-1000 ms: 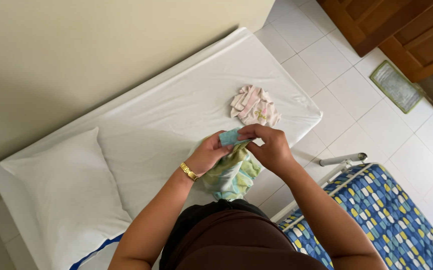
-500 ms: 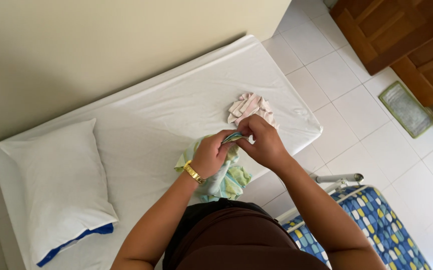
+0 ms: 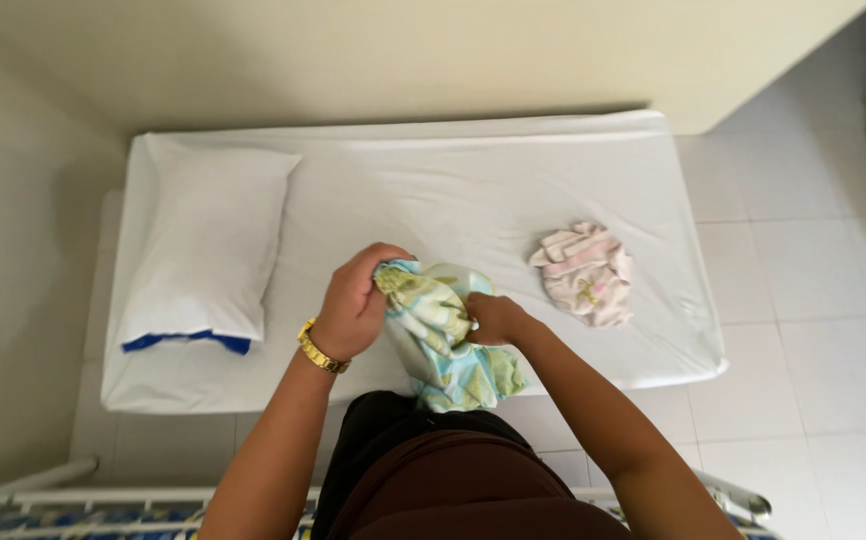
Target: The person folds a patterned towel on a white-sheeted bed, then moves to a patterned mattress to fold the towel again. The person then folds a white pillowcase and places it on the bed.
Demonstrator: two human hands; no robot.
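A: State of the fingers?
B: Left hand [image 3: 351,305] and right hand [image 3: 493,318] both closed on the green-and-blue patterned cloth [image 3: 448,335].
A: Location, axis?
B: Above the mattress [image 3: 473,190] near edge, hanging downward between hands; pink cloth [image 3: 585,272] lies toward the right edge.

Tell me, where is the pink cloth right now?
In the head view, the pink cloth lies crumpled on the right part of the white mattress, near its right edge, just right of the right hand and far from the pillow.

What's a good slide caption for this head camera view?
Both hands, left and right, grip a green-blue cloth over a white mattress.
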